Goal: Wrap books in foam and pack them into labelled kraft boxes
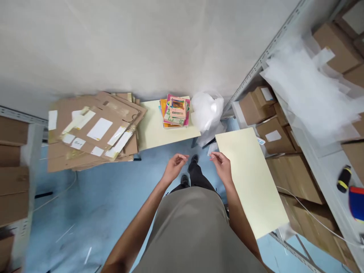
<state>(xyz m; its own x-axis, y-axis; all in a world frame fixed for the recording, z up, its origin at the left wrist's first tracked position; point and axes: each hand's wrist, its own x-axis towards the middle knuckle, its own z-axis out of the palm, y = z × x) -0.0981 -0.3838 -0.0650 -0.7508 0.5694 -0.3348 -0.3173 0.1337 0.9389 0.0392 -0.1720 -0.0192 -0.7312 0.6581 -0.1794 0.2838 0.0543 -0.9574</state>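
Observation:
My left hand [174, 167] is in front of my body above the blue floor, its fingers curled toward the thumb, and I see nothing between them. Level with it, my right hand [222, 166] is closed in a similar loose pinch by the near left edge of the bare cream tabletop [250, 178]; it also appears to hold nothing. A gap separates the two hands. Beyond them, a small stack of colourful books [176, 110] lies on another cream table [150, 132] against the wall. Neither hand touches the books.
Flattened cardboard boxes [99, 129] are piled on the back table's left part. A white plastic bag [207, 110] bulges at its right end. The right shelf holds cardboard boxes [275, 132], white plastic sheets [307, 83] and a black-yellow object [344, 179]. More boxes [13, 180] fill the left shelf.

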